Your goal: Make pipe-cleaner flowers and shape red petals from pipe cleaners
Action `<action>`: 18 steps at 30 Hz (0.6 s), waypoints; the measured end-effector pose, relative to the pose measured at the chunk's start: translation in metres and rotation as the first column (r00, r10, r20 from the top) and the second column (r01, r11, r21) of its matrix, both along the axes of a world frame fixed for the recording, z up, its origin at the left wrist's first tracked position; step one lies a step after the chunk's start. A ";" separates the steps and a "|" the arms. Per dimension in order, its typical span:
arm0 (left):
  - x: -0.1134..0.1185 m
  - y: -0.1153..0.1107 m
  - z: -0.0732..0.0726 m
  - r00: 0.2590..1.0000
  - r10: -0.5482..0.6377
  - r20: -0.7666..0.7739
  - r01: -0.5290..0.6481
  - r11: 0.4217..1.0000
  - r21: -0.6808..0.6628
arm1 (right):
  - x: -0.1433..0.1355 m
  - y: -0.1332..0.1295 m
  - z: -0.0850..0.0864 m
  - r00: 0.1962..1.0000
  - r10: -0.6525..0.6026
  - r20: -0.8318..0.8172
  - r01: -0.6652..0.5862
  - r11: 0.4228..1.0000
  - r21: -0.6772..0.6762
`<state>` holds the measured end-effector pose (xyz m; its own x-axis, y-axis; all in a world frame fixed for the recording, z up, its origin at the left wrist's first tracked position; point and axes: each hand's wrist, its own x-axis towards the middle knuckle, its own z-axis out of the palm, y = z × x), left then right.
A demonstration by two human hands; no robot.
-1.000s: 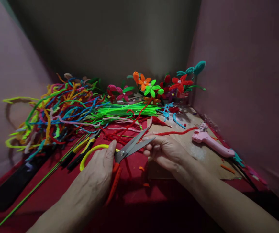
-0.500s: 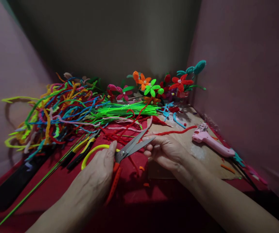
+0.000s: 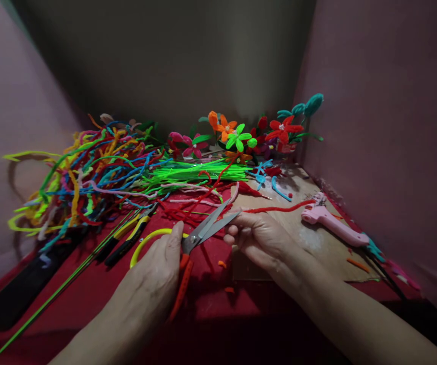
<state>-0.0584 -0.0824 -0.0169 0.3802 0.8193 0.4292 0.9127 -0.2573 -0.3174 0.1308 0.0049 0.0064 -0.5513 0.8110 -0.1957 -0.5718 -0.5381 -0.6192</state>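
Left hand (image 3: 153, 271) grips scissors (image 3: 192, 240); right hand (image 3: 258, 235) pinches red stem (image 3: 279, 208): likely light, soft, bendable; best held near blades.

Dim, shadowy, softly blurred walls

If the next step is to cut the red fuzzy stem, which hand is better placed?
Left, I think: the left hand holds the scissors, their blades parted and pointing toward the right hand, which seems to pinch the red fuzzy stem.
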 end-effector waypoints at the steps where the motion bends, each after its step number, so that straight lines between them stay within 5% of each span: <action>1: 0.000 0.000 -0.001 1.000 0.011 0.003 -0.011 1.000 -0.015 | -0.001 0.000 0.000 1.000 -0.016 0.008 0.016 1.000 -0.006; 9: 0.003 0.002 -0.006 0.996 0.085 0.014 -0.085 0.996 0.018 | -0.002 -0.003 0.003 0.989 -0.087 0.124 0.086 0.996 0.015; 18: 0.014 0.004 0.008 0.994 0.083 -0.077 -0.081 0.996 0.028 | -0.006 -0.007 0.004 0.966 -0.211 0.148 0.200 0.976 0.084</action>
<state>-0.0442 -0.0785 -0.0089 0.3455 0.8385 0.4214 0.9026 -0.1741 -0.3937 0.1249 -0.0019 0.0109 -0.3386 0.9181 -0.2063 -0.5597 -0.3727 -0.7402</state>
